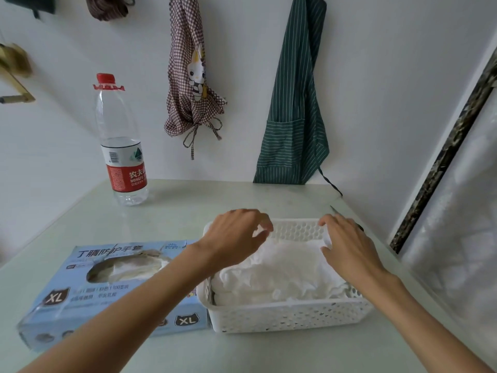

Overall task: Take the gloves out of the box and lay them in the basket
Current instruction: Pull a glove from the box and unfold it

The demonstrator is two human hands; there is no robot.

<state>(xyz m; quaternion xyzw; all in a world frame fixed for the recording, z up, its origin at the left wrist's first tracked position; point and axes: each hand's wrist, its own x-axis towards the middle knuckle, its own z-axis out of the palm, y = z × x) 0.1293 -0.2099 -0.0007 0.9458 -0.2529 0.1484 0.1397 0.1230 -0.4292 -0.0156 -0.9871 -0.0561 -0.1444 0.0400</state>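
Gloves (279,275) fill the white basket (290,316) at lower center; my left hand (236,238) and right hand (347,246) hover over them, each grip loose, holding nothing, glove box (107,289) lower left on the counter (172,211).

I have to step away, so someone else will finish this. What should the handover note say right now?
Left hand: over the basket's far left corner, fingers loosely curled, seemingly holding nothing.
Right hand: over the far right side, fingertips at the gloves.
Basket: holds a white pile of gloves.
Box: lies left of the basket, touching it, opening up, more gloves visible inside.
Left to do: move the remaining gloves over.
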